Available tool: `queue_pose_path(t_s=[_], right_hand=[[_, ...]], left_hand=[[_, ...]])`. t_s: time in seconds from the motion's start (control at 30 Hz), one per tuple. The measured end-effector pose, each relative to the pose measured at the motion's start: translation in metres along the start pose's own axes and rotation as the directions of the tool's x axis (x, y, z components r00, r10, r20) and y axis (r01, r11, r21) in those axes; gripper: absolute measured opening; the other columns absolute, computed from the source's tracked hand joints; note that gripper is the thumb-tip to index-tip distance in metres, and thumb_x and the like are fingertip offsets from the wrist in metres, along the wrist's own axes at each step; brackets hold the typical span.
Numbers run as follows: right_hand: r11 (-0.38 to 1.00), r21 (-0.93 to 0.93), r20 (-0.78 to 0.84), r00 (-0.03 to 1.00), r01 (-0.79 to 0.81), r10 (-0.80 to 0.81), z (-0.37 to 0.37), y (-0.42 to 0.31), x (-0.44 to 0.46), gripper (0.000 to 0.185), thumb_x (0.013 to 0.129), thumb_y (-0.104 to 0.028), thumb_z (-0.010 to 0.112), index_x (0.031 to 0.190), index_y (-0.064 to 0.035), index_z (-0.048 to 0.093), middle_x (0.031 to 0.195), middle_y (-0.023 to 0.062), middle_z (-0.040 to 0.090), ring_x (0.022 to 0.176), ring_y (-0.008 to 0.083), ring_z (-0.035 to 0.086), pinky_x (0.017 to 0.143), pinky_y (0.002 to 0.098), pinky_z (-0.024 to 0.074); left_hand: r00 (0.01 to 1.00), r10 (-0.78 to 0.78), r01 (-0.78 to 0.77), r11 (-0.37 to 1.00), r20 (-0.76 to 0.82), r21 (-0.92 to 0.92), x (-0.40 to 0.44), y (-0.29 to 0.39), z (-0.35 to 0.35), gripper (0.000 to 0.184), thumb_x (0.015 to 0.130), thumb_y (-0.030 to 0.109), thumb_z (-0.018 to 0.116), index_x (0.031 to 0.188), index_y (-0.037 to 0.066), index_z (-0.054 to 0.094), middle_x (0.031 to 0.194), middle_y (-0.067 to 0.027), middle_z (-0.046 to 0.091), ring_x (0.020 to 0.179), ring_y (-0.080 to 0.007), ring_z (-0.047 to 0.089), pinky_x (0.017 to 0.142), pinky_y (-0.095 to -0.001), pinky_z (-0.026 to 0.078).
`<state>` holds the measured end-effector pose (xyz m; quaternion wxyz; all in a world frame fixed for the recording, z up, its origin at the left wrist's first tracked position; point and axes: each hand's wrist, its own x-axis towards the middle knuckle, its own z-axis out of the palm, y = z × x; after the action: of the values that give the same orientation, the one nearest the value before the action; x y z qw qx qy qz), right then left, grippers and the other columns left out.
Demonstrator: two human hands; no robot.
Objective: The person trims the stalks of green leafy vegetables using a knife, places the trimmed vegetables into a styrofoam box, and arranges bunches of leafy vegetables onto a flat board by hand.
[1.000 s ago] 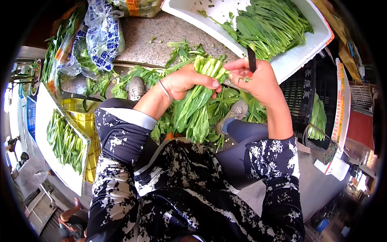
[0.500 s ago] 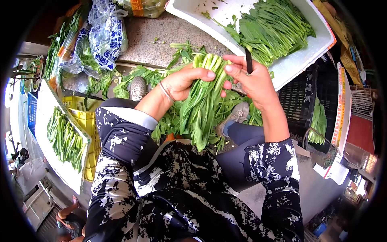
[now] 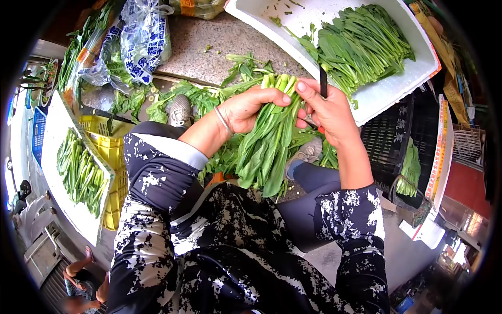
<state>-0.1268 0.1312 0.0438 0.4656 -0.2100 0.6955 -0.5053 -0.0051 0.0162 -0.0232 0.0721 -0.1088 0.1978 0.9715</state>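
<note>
A bunch of leafy greens (image 3: 271, 138) hangs stalk ends up in front of my body. My left hand (image 3: 248, 109) is closed around it just below the cut ends, thumb across the stalks. On the other side, my right hand (image 3: 332, 112) is closed on a slim knife (image 3: 323, 82); its dark end sticks up past the fingers and a red bit shows below. The thumb and fingertips of that hand also touch the bunch near the stalk ends. Most of the knife is hidden by the palm.
A white foam box (image 3: 261, 13) with piled greens (image 3: 366, 44) is at the upper right. Loose leaves (image 3: 201, 99) litter the floor around my shoes. At left, a foam lid (image 3: 52, 172) with greens rests on a yellow crate (image 3: 112, 199). A black crate (image 3: 384, 123) stands right.
The bunch has turned slightly and sits a little lower and to the right in view, with both hands still on it. The whole view has shifted slightly.
</note>
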Motion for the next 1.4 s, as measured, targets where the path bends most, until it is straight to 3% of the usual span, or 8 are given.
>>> queue_pose_path(t_s=[0.13,0.23,0.4,0.53,0.77,1.13,1.3,1.4], right_hand=[[1.0,0.01,0.041,0.999,-0.011,0.01,-0.001,0.012,0.01,0.041,0.077,-0.023,0.069,0.106,0.0031,0.058,0.075,0.0042,0.057,0.056,0.0091,0.049,0.044,0.0208,0.0395],[0.994,-0.106,0.095,0.995,0.04,-0.03,-0.011,0.014,0.011,0.039,0.076,-0.021,0.07,0.107,0.001,0.059,0.071,0.0028,0.056,0.052,0.0069,0.047,0.039,0.0192,0.0356],[0.997,-0.055,0.165,0.984,-0.052,0.061,-0.018,0.018,0.008,0.039,0.077,-0.012,0.067,0.112,0.0007,0.056,0.069,0.0018,0.055,0.044,0.0017,0.038,0.035,0.0155,0.0252],[0.996,-0.081,0.189,0.981,-0.028,0.043,-0.019,0.02,0.011,0.039,0.078,-0.008,0.064,0.114,0.0007,0.055,0.072,0.0029,0.056,0.044,0.0017,0.037,0.035,0.016,0.025],[0.985,-0.167,0.268,0.963,0.038,0.008,-0.021,0.023,0.012,0.043,0.076,-0.007,0.065,0.117,0.0006,0.053,0.07,0.0036,0.06,0.045,0.0015,0.039,0.038,0.0147,0.0274],[0.987,-0.135,0.187,0.98,0.091,-0.065,-0.008,0.033,0.01,0.042,0.075,-0.007,0.068,0.114,0.0006,0.054,0.085,0.0062,0.061,0.047,0.0035,0.044,0.037,0.0158,0.0289],[0.992,-0.079,-0.082,0.992,0.094,-0.1,-0.007,0.035,0.014,0.031,0.075,-0.017,0.072,0.097,-0.0002,0.059,0.068,0.0032,0.058,0.044,0.0039,0.042,0.036,0.0159,0.0278],[0.995,-0.088,-0.078,0.995,0.048,-0.055,-0.009,0.033,0.012,0.026,0.075,-0.021,0.072,0.086,-0.0012,0.06,0.062,0.001,0.055,0.042,0.003,0.04,0.036,0.0164,0.0268]], left_hand=[[0.995,0.096,-0.098,0.97,0.023,0.222,-0.002,0.001,0.007,0.039,0.079,0.008,0.063,0.115,0.002,0.049,0.098,-0.0117,0.061,0.087,-0.0234,0.062,0.077,-0.0333,0.052],[0.995,0.09,-0.098,0.951,0.041,0.295,0.001,-0.002,-0.006,0.043,0.079,0.01,0.063,0.119,0.003,0.046,0.101,-0.0125,0.06,0.093,-0.0282,0.061,0.08,-0.0373,0.051],[0.999,0.018,-0.011,0.988,-0.045,0.156,-0.005,-0.002,-0.008,0.03,0.077,0.013,0.064,0.104,0.003,0.056,0.091,-0.0066,0.063,0.076,-0.0149,0.063,0.071,-0.0299,0.053],[0.994,-0.082,0.087,0.994,-0.076,0.062,-0.003,-0.006,-0.021,0.031,0.077,0.01,0.056,0.105,-0.005,0.054,0.095,-0.0148,0.063,0.083,-0.0206,0.064,0.077,-0.031,0.052],[0.995,-0.103,0.103,0.991,0.0,0.081,-0.01,-0.009,-0.019,0.034,0.076,0.013,0.059,0.107,-0.001,0.055,0.095,-0.012,0.063,0.079,-0.0167,0.062,0.075,-0.0296,0.051],[1.0,0.026,-0.028,0.989,0.014,0.147,-0.01,-0.017,-0.02,0.034,0.078,0.015,0.061,0.109,0.003,0.054,0.093,-0.0106,0.063,0.085,-0.0206,0.062,0.075,-0.0329,0.051],[0.999,0.026,-0.021,0.983,-0.024,0.182,-0.011,-0.014,-0.021,0.028,0.077,0.015,0.063,0.102,0.003,0.057,0.091,-0.0093,0.064,0.08,-0.0179,0.062,0.073,-0.0309,0.051],[0.994,0.076,-0.055,0.963,-0.074,0.263,-0.009,-0.014,-0.021,0.024,0.075,0.013,0.065,0.096,0.003,0.059,0.089,-0.0081,0.064,0.077,-0.0152,0.061,0.07,-0.0281,0.051]])
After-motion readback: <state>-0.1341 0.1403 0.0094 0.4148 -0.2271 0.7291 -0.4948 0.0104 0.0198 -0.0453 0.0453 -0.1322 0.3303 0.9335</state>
